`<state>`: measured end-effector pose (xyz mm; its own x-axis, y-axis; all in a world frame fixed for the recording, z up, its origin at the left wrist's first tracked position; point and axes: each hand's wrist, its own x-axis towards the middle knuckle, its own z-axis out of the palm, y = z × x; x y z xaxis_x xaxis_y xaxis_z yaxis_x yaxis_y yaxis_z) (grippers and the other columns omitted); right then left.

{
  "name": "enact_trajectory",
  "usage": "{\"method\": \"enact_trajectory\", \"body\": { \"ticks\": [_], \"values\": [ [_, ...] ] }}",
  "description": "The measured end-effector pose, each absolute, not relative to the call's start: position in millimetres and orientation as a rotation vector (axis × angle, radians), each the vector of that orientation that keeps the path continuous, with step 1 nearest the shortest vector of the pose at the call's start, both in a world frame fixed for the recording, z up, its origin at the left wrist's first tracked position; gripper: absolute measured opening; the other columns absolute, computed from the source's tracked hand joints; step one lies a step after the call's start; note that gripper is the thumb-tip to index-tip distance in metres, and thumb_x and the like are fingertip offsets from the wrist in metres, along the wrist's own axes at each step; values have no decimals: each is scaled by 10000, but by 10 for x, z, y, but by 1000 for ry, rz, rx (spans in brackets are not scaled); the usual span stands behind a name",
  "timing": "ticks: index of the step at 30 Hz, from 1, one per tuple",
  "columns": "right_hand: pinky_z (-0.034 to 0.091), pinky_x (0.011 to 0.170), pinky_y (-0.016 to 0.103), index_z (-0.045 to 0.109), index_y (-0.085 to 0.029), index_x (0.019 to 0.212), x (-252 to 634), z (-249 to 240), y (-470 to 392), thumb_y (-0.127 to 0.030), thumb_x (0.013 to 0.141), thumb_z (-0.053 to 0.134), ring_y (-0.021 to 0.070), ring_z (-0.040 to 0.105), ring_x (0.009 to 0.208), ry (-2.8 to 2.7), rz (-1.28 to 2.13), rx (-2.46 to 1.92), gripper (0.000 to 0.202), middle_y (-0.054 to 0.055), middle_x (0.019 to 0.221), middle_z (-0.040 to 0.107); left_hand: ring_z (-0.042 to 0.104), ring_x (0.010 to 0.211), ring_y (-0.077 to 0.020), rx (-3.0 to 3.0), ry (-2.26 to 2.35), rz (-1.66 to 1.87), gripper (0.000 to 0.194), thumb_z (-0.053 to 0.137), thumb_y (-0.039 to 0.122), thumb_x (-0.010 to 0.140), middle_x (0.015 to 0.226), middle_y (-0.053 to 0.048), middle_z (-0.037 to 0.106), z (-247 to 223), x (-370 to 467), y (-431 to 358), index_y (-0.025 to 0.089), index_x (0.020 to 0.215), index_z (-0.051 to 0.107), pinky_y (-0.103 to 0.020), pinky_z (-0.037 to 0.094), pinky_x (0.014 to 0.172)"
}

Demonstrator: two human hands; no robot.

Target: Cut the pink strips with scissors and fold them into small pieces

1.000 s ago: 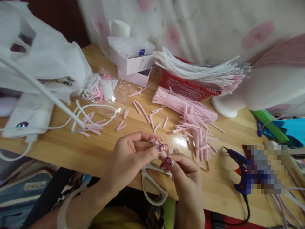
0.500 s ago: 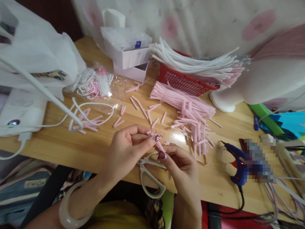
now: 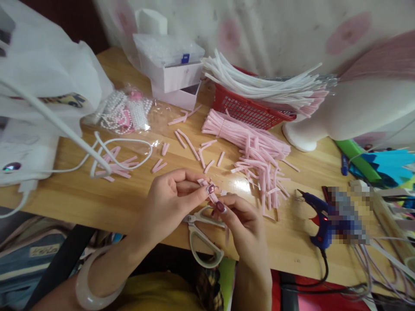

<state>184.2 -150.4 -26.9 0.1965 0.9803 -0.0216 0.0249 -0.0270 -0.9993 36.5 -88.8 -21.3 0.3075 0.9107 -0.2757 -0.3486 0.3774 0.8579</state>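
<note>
My left hand [image 3: 173,198] pinches a short piece of pink pipe cleaner [image 3: 213,197] between thumb and fingers above the table. On the same piece, my right hand [image 3: 244,222] closes its thumb and forefinger near the lower end. The two thumbs almost meet, and the fingers hide much of the piece. Under the hands lie scissors [image 3: 205,248] with pale handles, their blades partly covered. Beyond the fingers, several short pink pieces [image 3: 189,144] are scattered. A heap of bent pink pipe cleaners [image 3: 269,177] lies to the right.
A bundle of long pink pipe cleaners [image 3: 240,129] lies before a red basket [image 3: 246,108] full of white ones. At the right is a blue glue gun [image 3: 319,216] with cables. A white cable [image 3: 123,140], bagged beads [image 3: 125,112] and boxes [image 3: 177,77] occupy the left and back.
My right thumb has moved slightly closer to my left thumb along the pink piece, so less of it shows. The whole view has shifted a little; both hands keep their grip.
</note>
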Motion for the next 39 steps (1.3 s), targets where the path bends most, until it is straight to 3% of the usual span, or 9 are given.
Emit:
{"method": "enact_trajectory", "body": {
  "ticks": [8, 17, 23, 28, 33, 35, 39],
  "values": [
    [504, 598, 166, 765, -233, 733, 1847, -339, -1509, -224, 815, 718, 90, 605, 587, -938, 1146, -1263, 95, -32, 616, 681, 776, 708, -144, 789, 872, 950, 173, 850, 193, 703, 779, -6, 810, -244, 365, -920, 180, 798, 705, -151, 609, 641],
    [516, 581, 211, 755, -222, 720, 1801, -355, -1500, -239, 810, 729, 118, 612, 580, -911, 1071, -1265, 95, -23, 610, 680, 779, 717, -164, 875, 938, 907, 338, 808, 239, 771, 799, -5, 811, -189, 356, -952, 207, 1066, 647, -181, 604, 634],
    [521, 581, 221, 765, -207, 804, 1812, -361, -1473, -262, 857, 684, 132, 638, 623, -958, 992, -1346, 112, 5, 691, 721, 767, 953, -209, 1126, 1005, 910, 343, 798, 275, 788, 936, -25, 817, -225, 397, -1042, 245, 1106, 674, -222, 607, 776],
    [513, 540, 213, 748, -205, 903, 1851, -415, -1482, -276, 884, 668, 132, 650, 608, -968, 976, -1338, 108, -6, 679, 695, 762, 972, -191, 1176, 941, 861, 294, 755, 254, 829, 993, -16, 812, -236, 408, -989, 257, 1118, 704, -225, 597, 855],
    [543, 654, 251, 627, -256, 1261, 1906, -456, -1521, -199, 926, 620, 136, 670, 696, -1073, 685, -1414, 340, -11, 781, 703, 759, 981, -196, 1119, 918, 826, 327, 763, 221, 799, 962, -27, 816, -185, 417, -895, 224, 1121, 704, -231, 599, 857],
    [542, 722, 273, 625, -276, 1265, 1953, -469, -1540, -164, 943, 595, 143, 674, 758, -1143, 496, -1487, 342, -9, 814, 709, 758, 977, -203, 1136, 909, 810, 328, 758, 235, 800, 968, -38, 813, -197, 395, -851, 216, 1123, 705, -252, 597, 866],
    [552, 758, 300, 630, -309, 1267, 2039, -464, -1581, -106, 928, 617, 158, 688, 796, -1278, 185, -1534, 396, -3, 897, 744, 666, 1156, -185, 1324, 1059, 987, 274, 686, 161, 814, 1188, -18, 749, -217, 323, -756, 240, 1073, 727, -260, 497, 1016]
  ]
}}
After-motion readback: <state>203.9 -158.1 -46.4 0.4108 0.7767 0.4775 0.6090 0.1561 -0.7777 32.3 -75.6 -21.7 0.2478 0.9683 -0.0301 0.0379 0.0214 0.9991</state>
